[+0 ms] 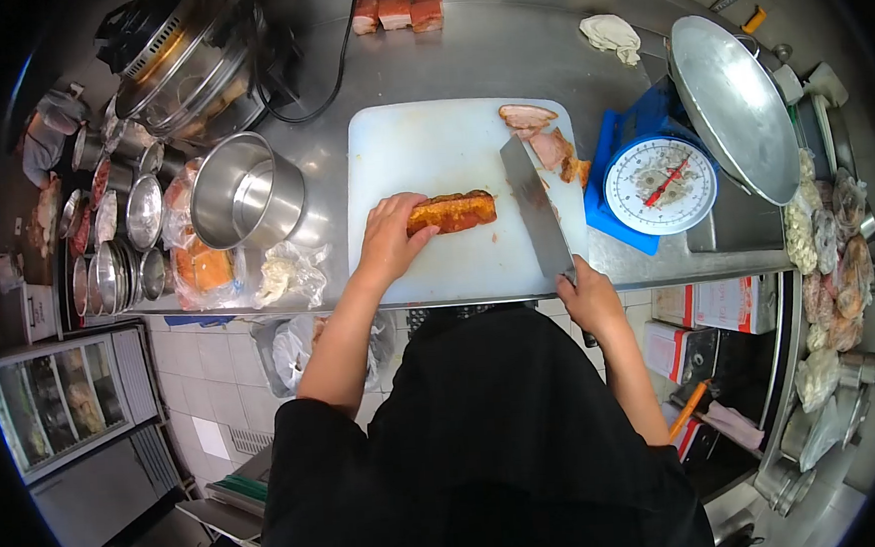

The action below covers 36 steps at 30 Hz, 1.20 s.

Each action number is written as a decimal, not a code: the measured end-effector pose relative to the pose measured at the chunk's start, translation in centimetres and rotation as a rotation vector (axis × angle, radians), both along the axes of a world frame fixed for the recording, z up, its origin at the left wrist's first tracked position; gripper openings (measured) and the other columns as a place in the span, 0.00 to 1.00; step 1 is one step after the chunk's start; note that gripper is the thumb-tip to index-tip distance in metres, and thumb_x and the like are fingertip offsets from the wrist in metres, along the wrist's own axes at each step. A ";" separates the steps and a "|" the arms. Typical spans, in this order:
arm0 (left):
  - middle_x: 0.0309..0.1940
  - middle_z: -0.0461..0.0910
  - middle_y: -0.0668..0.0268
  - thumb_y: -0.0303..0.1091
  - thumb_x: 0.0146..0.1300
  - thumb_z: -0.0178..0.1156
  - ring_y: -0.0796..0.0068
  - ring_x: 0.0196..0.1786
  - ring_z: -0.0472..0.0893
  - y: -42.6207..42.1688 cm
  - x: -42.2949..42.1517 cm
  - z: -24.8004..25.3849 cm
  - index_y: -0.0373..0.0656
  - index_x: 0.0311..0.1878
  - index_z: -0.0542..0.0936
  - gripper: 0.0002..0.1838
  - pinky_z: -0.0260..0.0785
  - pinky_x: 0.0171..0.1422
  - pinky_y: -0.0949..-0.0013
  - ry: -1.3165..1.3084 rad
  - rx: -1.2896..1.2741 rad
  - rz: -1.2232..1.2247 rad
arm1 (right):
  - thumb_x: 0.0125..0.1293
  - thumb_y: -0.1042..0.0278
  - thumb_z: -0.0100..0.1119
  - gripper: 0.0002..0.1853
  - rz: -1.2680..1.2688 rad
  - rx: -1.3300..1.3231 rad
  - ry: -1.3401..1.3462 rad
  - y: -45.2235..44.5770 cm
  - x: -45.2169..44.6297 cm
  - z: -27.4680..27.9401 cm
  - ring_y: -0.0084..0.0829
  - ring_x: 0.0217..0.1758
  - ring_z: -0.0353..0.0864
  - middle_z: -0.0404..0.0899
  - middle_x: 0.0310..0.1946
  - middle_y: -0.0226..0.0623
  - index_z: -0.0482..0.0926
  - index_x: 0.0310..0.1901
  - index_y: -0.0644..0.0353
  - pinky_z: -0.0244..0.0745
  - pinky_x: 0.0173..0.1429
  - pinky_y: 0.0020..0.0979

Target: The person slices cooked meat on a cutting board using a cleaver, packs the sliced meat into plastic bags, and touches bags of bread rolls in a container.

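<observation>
On the white cutting board [420,144] lies a browned slab of roast pork [459,212]. My left hand [392,238] grips its left end, with the thumb along the near side and the fingers over the top. My right hand [591,294] is closed round the handle of a cleaver [538,207], most of which the fingers hide. The cleaver's broad blade reaches away from me over the board, a little to the right of the pork and apart from it. Cut pork slices [550,148] lie at the board's far right corner, beyond the blade.
A blue dial scale [661,185] with a metal pan [733,105] stands right of the board. Left are a steel pot [247,190], a crumpled plastic bag [292,274] and several metal bowls [144,211]. Pork blocks [395,11] and a white cloth [611,37] lie at the back.
</observation>
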<state>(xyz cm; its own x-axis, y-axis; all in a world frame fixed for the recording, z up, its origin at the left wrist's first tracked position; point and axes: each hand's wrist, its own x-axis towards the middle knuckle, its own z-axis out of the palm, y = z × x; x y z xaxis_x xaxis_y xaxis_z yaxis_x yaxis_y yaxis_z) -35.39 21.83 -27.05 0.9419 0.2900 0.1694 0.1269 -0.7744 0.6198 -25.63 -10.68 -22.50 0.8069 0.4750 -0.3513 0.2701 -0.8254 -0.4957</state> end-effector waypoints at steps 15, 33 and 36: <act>0.53 0.83 0.59 0.44 0.65 0.71 0.58 0.55 0.81 1.7 -1.0 0.8 0.41 0.58 0.80 0.24 0.72 0.61 0.58 0.151 -0.314 -0.091 | 0.71 0.59 0.57 0.22 -0.025 0.007 0.056 0.3 0.3 0.6 0.64 0.48 0.84 0.85 0.40 0.63 0.75 0.60 0.65 0.78 0.55 0.54; 0.47 0.83 0.56 0.39 0.63 0.71 0.53 0.52 0.81 -0.5 2.1 3.6 0.42 0.56 0.77 0.21 0.73 0.56 0.56 0.251 -0.103 -0.297 | 0.72 0.58 0.60 0.16 0.266 -0.029 -0.022 2.5 -2.4 8.9 0.63 0.37 0.84 0.83 0.28 0.59 0.77 0.47 0.65 0.77 0.45 0.56; 0.48 0.82 0.54 0.38 0.63 0.70 0.50 0.53 0.80 -0.6 2.0 3.2 0.41 0.56 0.77 0.22 0.73 0.58 0.54 0.216 -0.067 -0.318 | 0.72 0.58 0.60 0.16 0.298 -0.052 -0.036 2.7 -2.8 9.2 0.63 0.37 0.84 0.83 0.28 0.60 0.77 0.47 0.66 0.77 0.45 0.56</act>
<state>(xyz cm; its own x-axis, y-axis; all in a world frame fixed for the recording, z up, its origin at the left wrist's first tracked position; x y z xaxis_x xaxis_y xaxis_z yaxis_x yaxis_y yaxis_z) -33.36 21.27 -23.89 0.9984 -0.0190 -0.0526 0.0202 -0.7548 0.6556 -28.44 -7.99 -13.26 0.6471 0.6748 -0.3549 0.5209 -0.7312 -0.4404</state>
